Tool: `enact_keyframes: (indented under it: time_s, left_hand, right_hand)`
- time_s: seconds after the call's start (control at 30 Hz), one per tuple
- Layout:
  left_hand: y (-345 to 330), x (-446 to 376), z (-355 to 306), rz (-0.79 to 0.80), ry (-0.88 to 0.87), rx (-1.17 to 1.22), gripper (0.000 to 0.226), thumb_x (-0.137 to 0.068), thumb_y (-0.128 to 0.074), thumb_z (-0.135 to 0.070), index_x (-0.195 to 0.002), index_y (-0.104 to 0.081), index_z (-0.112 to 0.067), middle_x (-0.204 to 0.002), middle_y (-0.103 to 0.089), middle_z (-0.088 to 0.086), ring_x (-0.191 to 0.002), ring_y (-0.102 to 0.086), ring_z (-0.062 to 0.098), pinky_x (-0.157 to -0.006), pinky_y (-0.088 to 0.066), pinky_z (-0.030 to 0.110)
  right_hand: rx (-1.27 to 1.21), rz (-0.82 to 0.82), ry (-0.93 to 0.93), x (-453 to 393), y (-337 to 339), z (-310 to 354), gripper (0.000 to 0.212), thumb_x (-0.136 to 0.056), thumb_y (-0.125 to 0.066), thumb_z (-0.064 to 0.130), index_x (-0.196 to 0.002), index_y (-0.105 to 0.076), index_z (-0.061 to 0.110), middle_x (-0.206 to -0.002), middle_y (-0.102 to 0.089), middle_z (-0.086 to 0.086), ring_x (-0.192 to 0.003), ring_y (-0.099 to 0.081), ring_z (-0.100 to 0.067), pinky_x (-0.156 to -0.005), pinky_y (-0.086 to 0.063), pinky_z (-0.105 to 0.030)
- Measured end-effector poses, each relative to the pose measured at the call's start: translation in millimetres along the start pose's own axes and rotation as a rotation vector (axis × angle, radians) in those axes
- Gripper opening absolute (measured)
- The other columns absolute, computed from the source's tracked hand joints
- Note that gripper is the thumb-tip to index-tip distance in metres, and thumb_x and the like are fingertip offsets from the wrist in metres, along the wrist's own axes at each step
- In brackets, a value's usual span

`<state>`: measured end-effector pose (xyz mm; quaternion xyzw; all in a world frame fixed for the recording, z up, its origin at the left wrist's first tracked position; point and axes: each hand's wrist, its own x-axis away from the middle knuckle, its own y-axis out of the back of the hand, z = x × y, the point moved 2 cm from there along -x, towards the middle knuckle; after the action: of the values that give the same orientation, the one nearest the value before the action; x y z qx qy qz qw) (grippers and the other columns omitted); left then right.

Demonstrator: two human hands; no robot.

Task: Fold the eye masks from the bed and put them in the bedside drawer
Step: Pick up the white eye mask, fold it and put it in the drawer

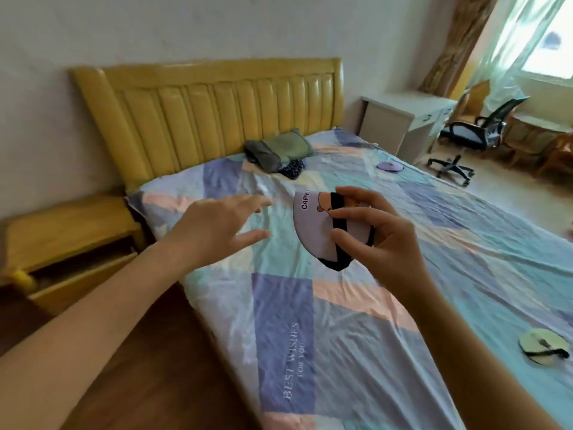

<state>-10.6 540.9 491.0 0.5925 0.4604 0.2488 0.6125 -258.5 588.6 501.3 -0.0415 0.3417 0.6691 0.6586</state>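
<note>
- Three eye masks in view, and one of them is in the right hand: a folded white eye mask with a black strap and "CAPY" printed on it, pinched between the thumb below and the fingers on top, held up above the bed.
- Left hand is out flat with fingers spread and relaxed, holding nothing, hovering over the bed's left side, a little apart from the folded mask.
- Bed sheet under both hands is a patchwork of teal, purple and peach, with "BEST WISHES FOR YOU" on a purple panel.
- Over by the bed's right edge lies a pale green eye mask, black strap across the top, well apart from the hands.
- Farther up near the far edge sits a purple eye mask, small and a bit blurry.
- Near the yellow headboard there's a pile of grey and green fabric with something dark and patterned just beside it.
- Left of the bed is the wooden bedside table, and its bedside drawer is pulled open. Can't tell what's in it, too dark.
- Back right: a white desk and a black office chair by the curtained window.
</note>
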Motion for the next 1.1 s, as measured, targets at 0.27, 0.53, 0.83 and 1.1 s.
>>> enact_keyframes:
  time_s: [0.27, 0.53, 0.83, 1.1]
  left_hand:
    - [73, 106, 161, -0.017, 0.313, -0.147, 0.050, -0.087, -0.046, -0.058, -0.134, -0.037, -0.040, -0.123, -0.058, -0.017, -0.104, -0.059, 0.011, -0.073, -0.037, 0.028]
    - [87, 195, 308, 0.067, 0.480, -0.116, 0.047, -0.087, -0.046, -0.058, -0.129, -0.036, -0.042, -0.116, -0.058, -0.019, -0.103, -0.058, 0.008, -0.087, -0.047, 0.038]
    - [71, 244, 434, 0.100, 0.603, -0.163, 0.047, -0.089, -0.044, -0.056, -0.132, -0.038, -0.037, -0.119, -0.059, -0.017, -0.105, -0.058, 0.007, -0.083, -0.039, 0.031]
    - [26, 233, 559, 0.140, 0.718, -0.133, 0.050, -0.090, -0.047, -0.053, -0.135, -0.040, -0.032, -0.122, -0.059, -0.013, -0.110, -0.058, 0.009, -0.081, -0.042, 0.032]
  right_hand:
    - [-0.148, 0.232, 0.195, -80, -186, 63, 0.021, -0.077, -0.069, 0.010, -0.098, -0.073, 0.013, -0.127, -0.057, 0.001, -0.122, -0.052, -0.009, -0.085, -0.054, -0.026]
    - [-0.219, 0.392, 0.189, -116, -365, 88, 0.021, -0.078, -0.069, 0.016, -0.099, -0.073, 0.016, -0.128, -0.057, 0.003, -0.123, -0.051, -0.009, -0.090, -0.054, -0.039]
    - [-0.232, 0.638, 0.178, -170, -522, 72, 0.021, -0.081, -0.072, 0.012, -0.100, -0.072, 0.019, -0.131, -0.054, 0.007, -0.127, -0.045, -0.003, -0.096, -0.051, -0.042]
    - [-0.243, 0.791, 0.190, -251, -667, 16, 0.022, -0.080, -0.072, 0.012, -0.099, -0.072, 0.022, -0.129, -0.054, 0.011, -0.123, -0.047, -0.001, -0.101, -0.047, -0.037]
